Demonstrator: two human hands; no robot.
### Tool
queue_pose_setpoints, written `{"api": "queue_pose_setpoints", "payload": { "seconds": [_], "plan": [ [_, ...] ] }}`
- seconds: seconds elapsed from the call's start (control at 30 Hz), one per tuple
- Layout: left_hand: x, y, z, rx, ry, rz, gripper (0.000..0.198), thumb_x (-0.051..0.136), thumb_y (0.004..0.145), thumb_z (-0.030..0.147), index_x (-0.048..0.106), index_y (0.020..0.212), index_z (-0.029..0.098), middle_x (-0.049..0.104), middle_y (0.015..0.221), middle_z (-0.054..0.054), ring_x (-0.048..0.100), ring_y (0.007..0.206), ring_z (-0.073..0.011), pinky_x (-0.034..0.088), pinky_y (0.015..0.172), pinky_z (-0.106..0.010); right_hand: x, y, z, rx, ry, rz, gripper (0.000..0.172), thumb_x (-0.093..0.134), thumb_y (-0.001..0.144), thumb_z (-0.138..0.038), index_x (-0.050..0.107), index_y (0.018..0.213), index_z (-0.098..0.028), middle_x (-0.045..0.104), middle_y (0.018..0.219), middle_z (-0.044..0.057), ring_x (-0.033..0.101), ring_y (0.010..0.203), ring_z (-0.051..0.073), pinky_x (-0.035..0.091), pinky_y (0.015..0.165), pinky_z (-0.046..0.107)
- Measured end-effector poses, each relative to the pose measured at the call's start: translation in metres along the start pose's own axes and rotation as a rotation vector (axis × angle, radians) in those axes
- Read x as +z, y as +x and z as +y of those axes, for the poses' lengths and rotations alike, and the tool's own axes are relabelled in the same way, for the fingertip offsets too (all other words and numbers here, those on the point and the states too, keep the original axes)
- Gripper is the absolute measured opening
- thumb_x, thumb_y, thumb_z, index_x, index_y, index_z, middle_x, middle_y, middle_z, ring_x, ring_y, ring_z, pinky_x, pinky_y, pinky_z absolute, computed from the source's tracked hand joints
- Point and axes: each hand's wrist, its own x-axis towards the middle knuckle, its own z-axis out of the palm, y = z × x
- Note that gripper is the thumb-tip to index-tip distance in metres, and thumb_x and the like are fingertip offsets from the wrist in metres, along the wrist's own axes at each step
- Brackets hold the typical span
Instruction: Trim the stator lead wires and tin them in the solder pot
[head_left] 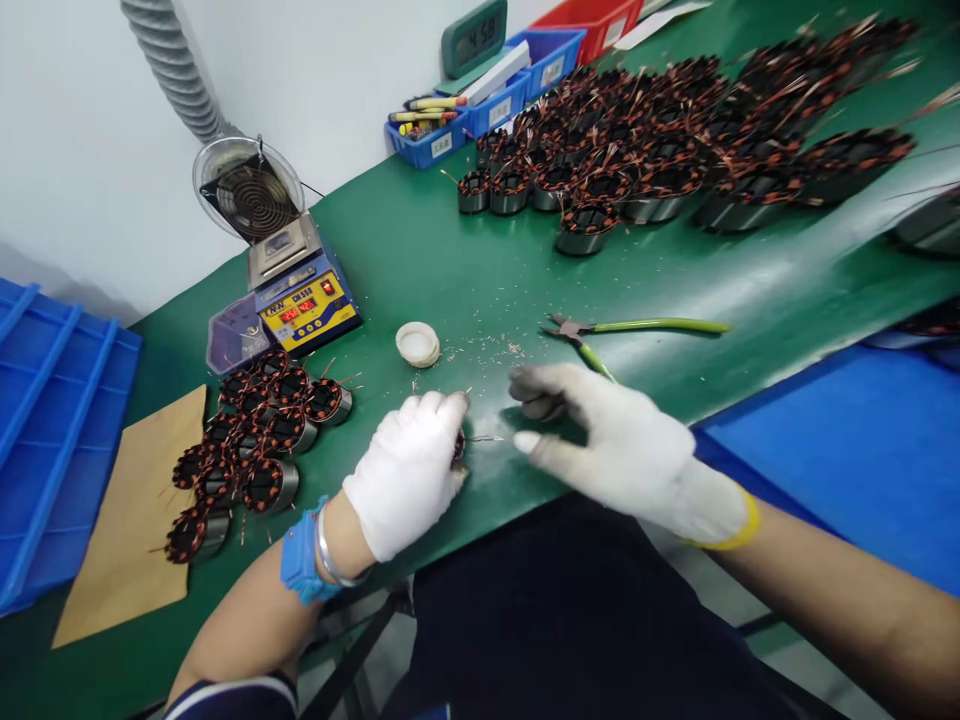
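My left hand [411, 472], in a white glove, is closed around a copper-wound motor stator [459, 446]; most of the stator is hidden under the glove. A thin wire lead [486, 438] sticks out of it to the right. Just beyond that lead is my gloved right hand [600, 440], thumb and fingers apart, nothing visible between them. Green-handled cutting pliers [645, 325] lie with jaws spread above the right hand. A small round white container [418, 344] sits above the left hand, and tiny wire clippings [499, 350] are scattered beside it.
A group of stators [270, 485] stands at left, partly on brown paper [135, 530]. Behind them is a solder pot unit [309, 305] with a fan [251, 197]. Many more stators [589, 228] fill the back right. Blue bins [427, 145] and a clock [474, 38] line the wall.
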Motion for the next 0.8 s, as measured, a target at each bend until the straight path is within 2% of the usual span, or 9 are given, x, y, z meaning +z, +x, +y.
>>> {"api": "queue_pose_setpoints", "payload": {
  "seconds": [0.07, 0.17, 0.27, 0.33, 0.43, 0.53, 0.67, 0.8],
  "plan": [
    [0.003, -0.002, 0.002, 0.020, -0.014, 0.107, 0.047, 0.074, 0.084, 0.024, 0.060, 0.129, 0.018, 0.069, 0.123, -0.014, 0.067, 0.108, -0.0336, 0.059, 0.088, -0.048, 0.000, -0.006, 0.001, -0.145, -0.221, -0.092, 0.047, 0.073, 0.077, -0.034, 0.069, 0.122, -0.022, 0.076, 0.112, 0.010, 0.074, 0.094, 0.027, 0.061, 0.085, 0.041],
    [0.010, -0.003, 0.007, 0.078, -0.076, 0.264, 0.027, 0.074, 0.084, 0.024, 0.067, 0.110, 0.022, 0.072, 0.114, -0.010, 0.062, 0.122, -0.0351, 0.052, 0.103, -0.053, 0.012, -0.011, -0.001, -0.243, -0.361, -0.217, 0.026, 0.064, 0.086, -0.036, 0.075, 0.106, -0.023, 0.077, 0.098, 0.007, 0.073, 0.087, 0.025, 0.058, 0.081, 0.038],
    [0.023, 0.000, 0.009, 0.097, -0.144, 0.368, 0.010, 0.067, 0.089, 0.018, 0.069, 0.098, 0.024, 0.075, 0.095, -0.005, 0.064, 0.122, -0.0311, 0.045, 0.114, -0.057, 0.019, -0.009, -0.004, -0.120, -0.242, -0.259, 0.024, 0.053, 0.092, -0.032, 0.074, 0.093, -0.022, 0.074, 0.080, 0.003, 0.069, 0.072, 0.019, 0.055, 0.071, 0.031],
    [0.031, 0.003, 0.007, 0.105, -0.185, 0.413, 0.012, 0.062, 0.092, 0.015, 0.070, 0.094, 0.024, 0.075, 0.090, -0.003, 0.067, 0.119, -0.0285, 0.043, 0.115, -0.058, 0.018, -0.008, -0.004, -0.012, -0.115, -0.252, 0.023, 0.054, 0.090, -0.034, 0.073, 0.091, -0.021, 0.073, 0.077, 0.002, 0.068, 0.069, 0.018, 0.055, 0.066, 0.029],
    [0.037, 0.007, 0.005, 0.121, -0.252, 0.420, 0.013, 0.060, 0.093, 0.014, 0.069, 0.090, 0.024, 0.075, 0.088, -0.002, 0.068, 0.119, -0.0268, 0.044, 0.116, -0.058, 0.011, -0.010, -0.002, 0.080, 0.001, -0.203, 0.021, 0.058, 0.088, -0.036, 0.072, 0.092, -0.021, 0.076, 0.082, 0.004, 0.071, 0.073, 0.019, 0.057, 0.066, 0.029],
    [0.037, 0.008, 0.005, 0.090, -0.281, 0.400, 0.012, 0.059, 0.093, 0.015, 0.067, 0.090, 0.023, 0.075, 0.090, -0.004, 0.069, 0.117, -0.0258, 0.043, 0.117, -0.057, 0.008, -0.016, -0.001, 0.115, -0.087, -0.156, 0.023, 0.066, 0.081, -0.031, 0.073, 0.100, -0.022, 0.079, 0.094, 0.005, 0.074, 0.078, 0.020, 0.060, 0.071, 0.031],
    [0.033, 0.009, 0.008, 0.037, -0.295, 0.367, 0.012, 0.058, 0.092, 0.017, 0.068, 0.089, 0.024, 0.074, 0.091, -0.004, 0.069, 0.109, -0.0248, 0.044, 0.116, -0.055, 0.013, -0.023, -0.002, 0.031, -0.298, -0.139, 0.025, 0.064, 0.081, -0.025, 0.075, 0.104, -0.024, 0.080, 0.097, 0.004, 0.075, 0.079, 0.020, 0.060, 0.068, 0.031],
    [0.030, 0.008, 0.008, 0.035, -0.310, 0.361, 0.015, 0.055, 0.094, 0.018, 0.067, 0.087, 0.024, 0.072, 0.089, -0.004, 0.068, 0.099, -0.0226, 0.044, 0.115, -0.053, 0.020, -0.024, 0.001, -0.080, -0.365, -0.113, 0.025, 0.058, 0.088, -0.029, 0.076, 0.106, -0.026, 0.080, 0.097, 0.004, 0.076, 0.082, 0.020, 0.060, 0.070, 0.031]
  ]
}}
